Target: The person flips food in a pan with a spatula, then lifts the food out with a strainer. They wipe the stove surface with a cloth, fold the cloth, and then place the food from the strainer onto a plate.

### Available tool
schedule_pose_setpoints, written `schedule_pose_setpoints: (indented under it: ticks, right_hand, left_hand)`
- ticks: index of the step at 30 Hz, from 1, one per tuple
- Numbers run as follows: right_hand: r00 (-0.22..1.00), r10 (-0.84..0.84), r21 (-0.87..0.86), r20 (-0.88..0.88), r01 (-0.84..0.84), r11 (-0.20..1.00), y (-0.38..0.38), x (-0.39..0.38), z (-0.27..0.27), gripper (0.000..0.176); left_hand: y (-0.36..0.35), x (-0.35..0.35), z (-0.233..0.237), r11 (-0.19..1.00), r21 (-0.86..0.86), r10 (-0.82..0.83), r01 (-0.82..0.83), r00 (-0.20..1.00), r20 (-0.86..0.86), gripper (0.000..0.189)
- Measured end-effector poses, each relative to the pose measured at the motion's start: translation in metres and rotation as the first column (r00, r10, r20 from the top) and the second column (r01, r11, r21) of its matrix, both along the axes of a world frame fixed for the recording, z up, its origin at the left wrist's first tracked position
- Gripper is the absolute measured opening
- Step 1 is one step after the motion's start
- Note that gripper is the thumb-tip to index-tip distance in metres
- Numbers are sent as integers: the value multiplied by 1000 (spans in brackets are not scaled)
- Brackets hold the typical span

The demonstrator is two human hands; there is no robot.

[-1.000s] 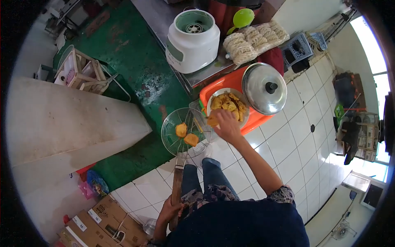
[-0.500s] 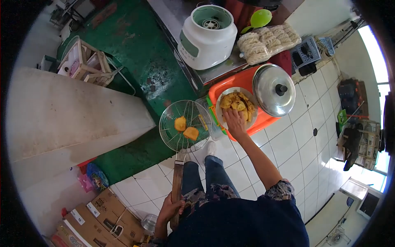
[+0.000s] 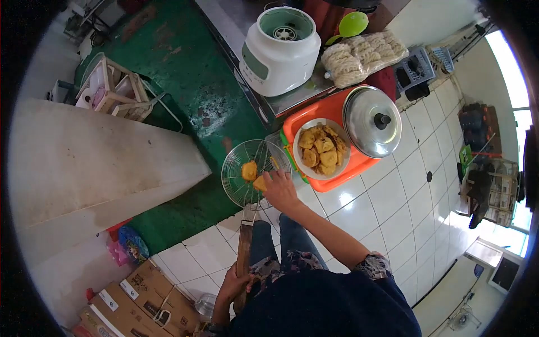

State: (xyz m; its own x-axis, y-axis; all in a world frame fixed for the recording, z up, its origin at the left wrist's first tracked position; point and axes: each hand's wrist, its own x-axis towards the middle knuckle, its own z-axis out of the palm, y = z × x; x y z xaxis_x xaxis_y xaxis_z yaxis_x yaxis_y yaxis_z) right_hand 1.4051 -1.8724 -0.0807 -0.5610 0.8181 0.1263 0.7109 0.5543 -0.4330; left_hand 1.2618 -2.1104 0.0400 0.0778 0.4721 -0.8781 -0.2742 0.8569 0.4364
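My left hand (image 3: 231, 285) is wrapped round the wooden handle (image 3: 243, 247) of a round wire strainer (image 3: 231, 188), holding it out over the floor. Inside the basket lies a golden fritter (image 3: 249, 171). My right hand (image 3: 279, 190) reaches over the strainer's right side, its fingers closed on a second fritter (image 3: 260, 183), partly hidden by them. A thin fried strip (image 3: 274, 163) rests by the far right rim. To the right, a white plate (image 3: 301, 165) heaped with browned fritters (image 3: 324, 146) sits on an orange tray (image 3: 323, 185).
A silver pot lid (image 3: 365, 132) with a black knob leans beside the plate. Behind stand a white blender base (image 3: 281, 59), bagged noodles (image 3: 365, 56) and a green ladle (image 3: 353, 23). A pale wall-like block (image 3: 106, 151) rises at left; cardboard boxes (image 3: 151, 297) lie lower left.
My right hand has moved left from the plate of fritters into the strainer, onto a fritter there. My left hand keeps its hold on the handle; the strainer has shifted slightly.
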Motion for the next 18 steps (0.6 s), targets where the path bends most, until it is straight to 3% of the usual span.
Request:
schedule_pose_setpoints:
  ticks: [3, 9, 12, 15, 17, 18]
  right_hand:
    - [988, -9, -152, 152, 32, 988, 0, -1, -7, 40]
    - [994, -77, -12, 80, 78, 997, 0, 8, -7, 35]
    - [988, -123, -124, 98, 134, 983, 6, 17, 15, 36]
    - [980, -192, -138, -48, 184, 973, 19, 41, 49, 36]
    - [921, -389, -157, -26, 381, 911, 35, 67, 61, 44]
    - [920, -391, -157, -25, 382, 911, 35, 68, 61, 44]
  left_hand:
    - [0, 1, 2, 1000, -8, 14, -14, 999, 29, 35]
    - [6, 3, 0, 1000, -24, -14, 14, 1000, 12, 35]
    - [10, 3, -1, 1000, -21, -9, 10, 999, 42, 36]
    - [9, 3, -10, 1000, -24, 1, 1, 997, 83, 37]
    - [11, 4, -11, 1000, -10, -12, 13, 996, 87, 39]
    - [14, 5, -10, 999, -1, -38, 39, 996, 78, 40]
